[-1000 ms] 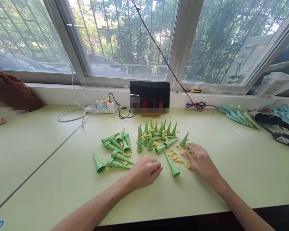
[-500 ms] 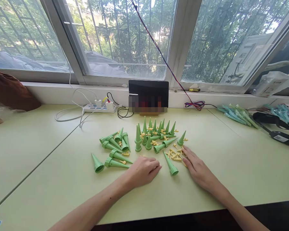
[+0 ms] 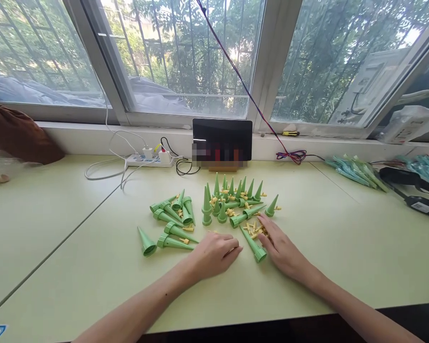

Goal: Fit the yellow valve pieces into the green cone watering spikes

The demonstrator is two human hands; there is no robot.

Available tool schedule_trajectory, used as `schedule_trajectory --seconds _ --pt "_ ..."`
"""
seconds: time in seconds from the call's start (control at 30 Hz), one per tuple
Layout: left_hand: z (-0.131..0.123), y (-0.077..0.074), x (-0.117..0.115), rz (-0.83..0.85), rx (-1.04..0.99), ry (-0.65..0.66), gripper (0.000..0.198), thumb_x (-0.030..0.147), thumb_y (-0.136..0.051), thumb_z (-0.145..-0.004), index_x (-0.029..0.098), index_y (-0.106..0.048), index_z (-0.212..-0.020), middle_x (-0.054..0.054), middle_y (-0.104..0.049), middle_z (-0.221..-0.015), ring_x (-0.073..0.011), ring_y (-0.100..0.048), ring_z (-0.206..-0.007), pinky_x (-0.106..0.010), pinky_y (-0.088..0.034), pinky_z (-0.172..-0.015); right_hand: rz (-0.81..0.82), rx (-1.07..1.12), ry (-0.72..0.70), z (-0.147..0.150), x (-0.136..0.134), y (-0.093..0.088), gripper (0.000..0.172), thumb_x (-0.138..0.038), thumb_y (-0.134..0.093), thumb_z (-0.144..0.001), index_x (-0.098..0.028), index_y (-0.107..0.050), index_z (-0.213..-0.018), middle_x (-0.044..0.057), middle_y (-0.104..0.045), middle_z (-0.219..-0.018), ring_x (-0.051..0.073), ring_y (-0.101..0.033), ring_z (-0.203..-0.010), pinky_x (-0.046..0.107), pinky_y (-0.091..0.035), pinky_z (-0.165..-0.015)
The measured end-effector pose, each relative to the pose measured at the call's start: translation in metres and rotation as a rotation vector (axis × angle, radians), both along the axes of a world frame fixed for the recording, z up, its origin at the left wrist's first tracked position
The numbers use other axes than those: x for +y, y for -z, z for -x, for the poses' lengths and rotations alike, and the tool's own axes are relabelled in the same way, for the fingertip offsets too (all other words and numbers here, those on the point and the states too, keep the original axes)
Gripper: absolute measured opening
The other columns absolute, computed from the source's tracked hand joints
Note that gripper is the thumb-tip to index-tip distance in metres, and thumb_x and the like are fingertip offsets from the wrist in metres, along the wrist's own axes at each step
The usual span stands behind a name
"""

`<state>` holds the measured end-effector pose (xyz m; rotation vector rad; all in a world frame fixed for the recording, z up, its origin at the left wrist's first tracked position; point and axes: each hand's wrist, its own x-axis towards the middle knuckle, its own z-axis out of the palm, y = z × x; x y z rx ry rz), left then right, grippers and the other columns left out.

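My left hand (image 3: 219, 254) rests on the table with its fingers curled inward; what they hold, if anything, is hidden. My right hand (image 3: 279, 242), fingers stretched out, lies over the edge of a small heap of yellow plastic valve-like pieces (image 3: 249, 227), covering some of them. Between the hands a hollow green plastic spike (image 3: 254, 246) lies on its side, its wide end toward me. Several more green spikes stand upright in a cluster (image 3: 222, 213) behind, with yellow pieces among them. Left of these, other green spikes (image 3: 177, 231) lie in a loose pile.
One green spike (image 3: 147, 244) lies apart at the left. At the back are a dark-screened tablet (image 3: 222, 139) on a stand, a power strip (image 3: 150, 160) with cables, and a coiled red-blue wire (image 3: 293, 156). Bagged parts (image 3: 357, 172) and a black strap (image 3: 411, 193) lie right.
My right hand has slid left over the yellow pieces, closer to the green spike, which has turned slightly. My left hand has barely moved. The view has shifted a little.
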<state>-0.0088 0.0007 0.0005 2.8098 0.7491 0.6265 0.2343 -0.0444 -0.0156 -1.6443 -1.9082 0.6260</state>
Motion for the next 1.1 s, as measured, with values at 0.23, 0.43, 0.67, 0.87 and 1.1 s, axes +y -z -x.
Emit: schedule_trajectory --seconds 0.23,0.43,0.67,0.87,1.1 --pt "-0.008 -0.002 -0.010 0.067 -0.062 -0.066 0.015 0.030 -0.055 -0.100 0.020 -0.065 -0.105 0.001 -0.068 -0.073 -0.0139 -0.060 -0.060 -0.028 -0.034 -0.058 -0.059 0.009 -0.057 0.004 0.001 0.005 0.058 -0.053 -0.037 -0.106 -0.021 -0.044 -0.153 0.009 -0.034 -0.164 0.027 -0.027 -0.153 0.049 -0.027 -0.126" --pt "-0.017 -0.004 -0.014 0.077 0.035 -0.091 0.031 0.045 -0.063 -0.096 0.023 -0.064 -0.118 -0.002 -0.069 -0.081 -0.0173 -0.063 -0.066 -0.027 -0.032 -0.056 -0.130 0.097 -0.073 0.017 0.000 0.003 0.046 -0.045 -0.039 -0.107 -0.021 -0.050 -0.144 0.011 -0.045 -0.157 0.027 -0.037 -0.148 0.050 -0.034 -0.122" --pt "-0.014 -0.006 -0.015 0.084 0.137 -0.105 0.029 0.048 -0.066 -0.093 0.020 -0.066 -0.089 -0.002 -0.067 -0.076 -0.0170 -0.061 -0.064 -0.029 -0.030 -0.056 -0.222 0.205 -0.020 0.034 0.002 0.000 0.025 -0.037 -0.042 -0.105 -0.022 -0.059 -0.118 0.011 -0.064 -0.120 0.027 -0.059 -0.117 0.045 -0.052 -0.101" --pt "-0.008 0.000 -0.014 0.088 0.069 -0.101 0.025 0.037 -0.064 -0.095 0.019 -0.061 -0.077 0.001 -0.064 -0.069 -0.0142 -0.059 -0.059 -0.029 -0.032 -0.056 -0.207 0.241 -0.086 0.045 0.000 -0.006 0.018 -0.032 -0.042 -0.105 -0.023 -0.058 -0.109 0.009 -0.063 -0.107 0.027 -0.058 -0.104 0.044 -0.053 -0.092" --pt "-0.002 0.006 -0.011 0.065 -0.036 -0.073 0.031 0.028 -0.055 -0.098 0.019 -0.056 -0.069 0.002 -0.059 -0.059 -0.0113 -0.055 -0.052 -0.028 -0.032 -0.054 -0.222 0.313 -0.154 0.046 -0.001 -0.005 0.014 -0.027 -0.044 -0.104 -0.024 -0.057 -0.108 0.008 -0.062 -0.106 0.026 -0.057 -0.103 0.042 -0.051 -0.090"
